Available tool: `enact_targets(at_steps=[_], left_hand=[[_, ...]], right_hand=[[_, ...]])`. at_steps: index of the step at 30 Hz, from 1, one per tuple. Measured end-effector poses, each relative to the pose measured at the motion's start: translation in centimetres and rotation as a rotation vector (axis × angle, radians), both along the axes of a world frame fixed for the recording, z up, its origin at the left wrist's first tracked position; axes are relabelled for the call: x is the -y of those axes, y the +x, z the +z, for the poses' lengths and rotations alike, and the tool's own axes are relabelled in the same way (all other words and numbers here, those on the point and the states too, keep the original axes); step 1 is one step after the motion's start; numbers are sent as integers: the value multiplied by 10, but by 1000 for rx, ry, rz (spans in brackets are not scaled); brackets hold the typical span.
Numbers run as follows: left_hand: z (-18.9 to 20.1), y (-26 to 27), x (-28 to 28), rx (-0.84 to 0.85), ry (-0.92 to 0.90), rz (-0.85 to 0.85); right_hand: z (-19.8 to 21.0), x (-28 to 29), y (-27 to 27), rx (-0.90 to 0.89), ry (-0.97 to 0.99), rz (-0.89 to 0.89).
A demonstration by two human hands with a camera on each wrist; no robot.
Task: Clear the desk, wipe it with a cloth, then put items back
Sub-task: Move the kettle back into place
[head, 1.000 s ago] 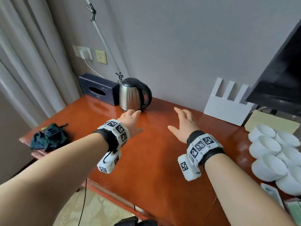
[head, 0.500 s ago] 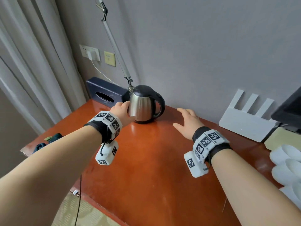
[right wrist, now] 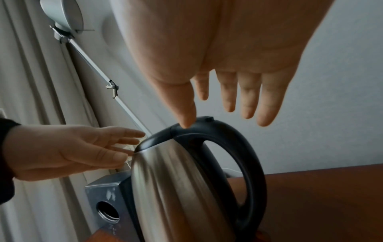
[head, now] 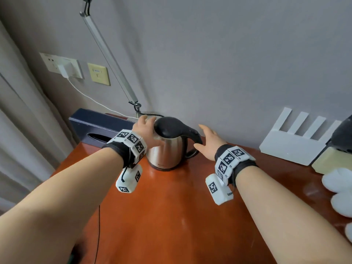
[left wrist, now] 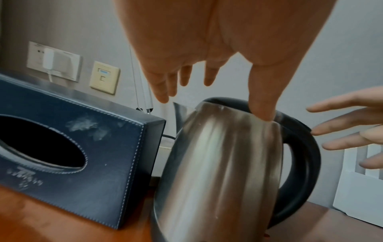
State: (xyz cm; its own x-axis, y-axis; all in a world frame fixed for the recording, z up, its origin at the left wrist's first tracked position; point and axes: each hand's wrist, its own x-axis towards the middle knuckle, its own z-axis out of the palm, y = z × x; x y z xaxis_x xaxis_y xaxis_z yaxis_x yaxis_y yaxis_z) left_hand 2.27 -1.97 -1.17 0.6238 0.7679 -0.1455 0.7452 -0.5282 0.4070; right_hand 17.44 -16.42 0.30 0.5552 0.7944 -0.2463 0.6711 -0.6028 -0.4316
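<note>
A grey wall and pale curtains back a glossy red-brown desk, where a steel kettle stands upright at about 12 o'clock, near the wall. At its 9 o'clock sits a dark blue tissue box, just beside it; at 3 o'clock a white slotted stand leans on the wall, with white cups toward 4 o'clock at the desk's edge. The left hand is spread wide, fingers straight; its thumb appears to touch the kettle's steel side near the black lid, though no grip has closed. The right hand is likewise wide and holding nothing, just beside the black loop handle; from the right wrist view its thumb seems to meet the handle's top, but contact cannot be confirmed. The kettle is probably the next item to be cleared. Its polished body looks slippery and rigid, and its weight depends on water that cannot be seen, so the handle seems the sound place to take hold, with the left hand steadying the side. A cable at its 11 o'clock may be attached.
</note>
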Motion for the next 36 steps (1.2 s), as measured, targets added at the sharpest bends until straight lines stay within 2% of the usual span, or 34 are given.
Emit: enact_targets(at_steps=[4, 7, 16, 25, 36], left_hand=[[-5, 5, -20, -69, -62, -100], [-10, 7, -25, -59, -94, -152], [-15, 30, -18, -101, -68, -187], [-16, 65, 31, -164, -96, -289], [-6, 144, 136, -182, -87, -365]], right_hand=[[-10, -29, -1, -5, -35, 5], [-20, -38, -1, 39, -41, -23], [-21, -25, 16, 89, -136, -16], [-14, 41, 33, 38, -163, -73], [-13, 155, 90, -24, -67, -199]])
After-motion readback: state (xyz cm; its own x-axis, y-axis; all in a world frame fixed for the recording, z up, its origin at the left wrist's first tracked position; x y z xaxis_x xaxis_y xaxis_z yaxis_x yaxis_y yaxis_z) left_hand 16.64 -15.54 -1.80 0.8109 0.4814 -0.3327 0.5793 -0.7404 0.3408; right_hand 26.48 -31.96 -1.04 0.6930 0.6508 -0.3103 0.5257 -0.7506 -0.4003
